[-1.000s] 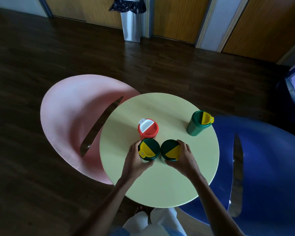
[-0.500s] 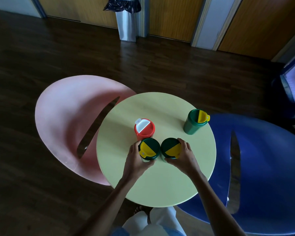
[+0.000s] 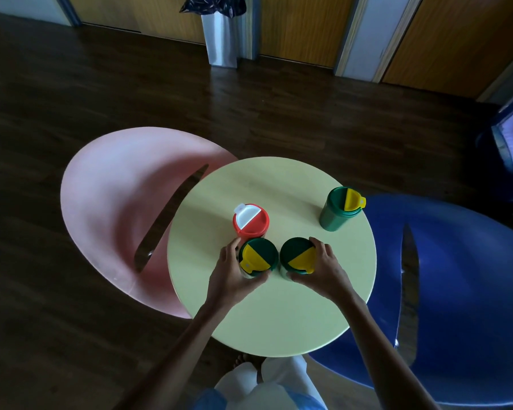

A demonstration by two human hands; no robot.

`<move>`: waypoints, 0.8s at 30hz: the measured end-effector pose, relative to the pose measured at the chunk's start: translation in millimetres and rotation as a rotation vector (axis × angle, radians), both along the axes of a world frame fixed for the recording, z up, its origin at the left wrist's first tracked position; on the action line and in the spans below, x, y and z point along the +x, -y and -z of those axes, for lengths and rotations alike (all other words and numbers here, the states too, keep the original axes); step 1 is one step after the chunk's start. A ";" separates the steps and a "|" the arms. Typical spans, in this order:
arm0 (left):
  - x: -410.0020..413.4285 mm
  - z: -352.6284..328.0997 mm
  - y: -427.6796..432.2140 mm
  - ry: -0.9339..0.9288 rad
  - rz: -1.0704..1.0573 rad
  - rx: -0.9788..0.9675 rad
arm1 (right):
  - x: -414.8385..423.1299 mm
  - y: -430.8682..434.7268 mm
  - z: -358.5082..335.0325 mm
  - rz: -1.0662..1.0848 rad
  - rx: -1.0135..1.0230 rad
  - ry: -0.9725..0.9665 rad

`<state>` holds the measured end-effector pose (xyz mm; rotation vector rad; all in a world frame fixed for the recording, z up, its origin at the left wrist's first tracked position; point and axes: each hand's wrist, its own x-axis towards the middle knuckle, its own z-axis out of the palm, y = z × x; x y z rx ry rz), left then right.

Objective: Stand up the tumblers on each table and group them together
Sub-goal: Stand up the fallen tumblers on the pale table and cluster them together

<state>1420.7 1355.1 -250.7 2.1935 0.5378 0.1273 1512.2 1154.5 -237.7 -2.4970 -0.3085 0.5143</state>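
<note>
On the round pale-yellow table [image 3: 279, 321] stand several lidded tumblers, all upright. My left hand [image 3: 230, 276] grips a green tumbler with a yellow-and-green lid [image 3: 258, 255]. Right beside it stands a second green tumbler [image 3: 296, 255], held by my right hand [image 3: 323, 270]. A red tumbler with a white flap [image 3: 251, 220] stands just behind the left green one, touching or nearly so. A third green tumbler [image 3: 339, 210] stands apart near the table's right edge.
A pink moulded chair [image 3: 116, 214] sits left of the table and a blue one [image 3: 462, 291] to the right. A metal bin with a black liner [image 3: 219, 39] stands against the far wooden wall. Dark wood floor lies all around.
Both hands stay on their green tumblers; the pair sits about where it was beside the red one. The view has shifted slightly.
</note>
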 end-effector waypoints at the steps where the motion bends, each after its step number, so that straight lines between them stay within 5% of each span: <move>1: 1.6 -2.0 -3.0 0.014 -0.022 0.002 | 2.6 1.3 -2.4 0.009 -0.002 0.002; 8: 57.5 -17.2 -36.3 0.088 -0.005 0.126 | 74.1 19.6 -34.9 0.267 0.030 0.362; 16: 108.2 -21.7 -33.8 -0.265 0.091 0.234 | 153.3 21.9 -27.1 0.263 -0.211 0.028; 24: 108.3 -19.6 -31.9 -0.292 0.098 0.238 | 163.7 22.2 -12.8 0.160 -0.123 0.066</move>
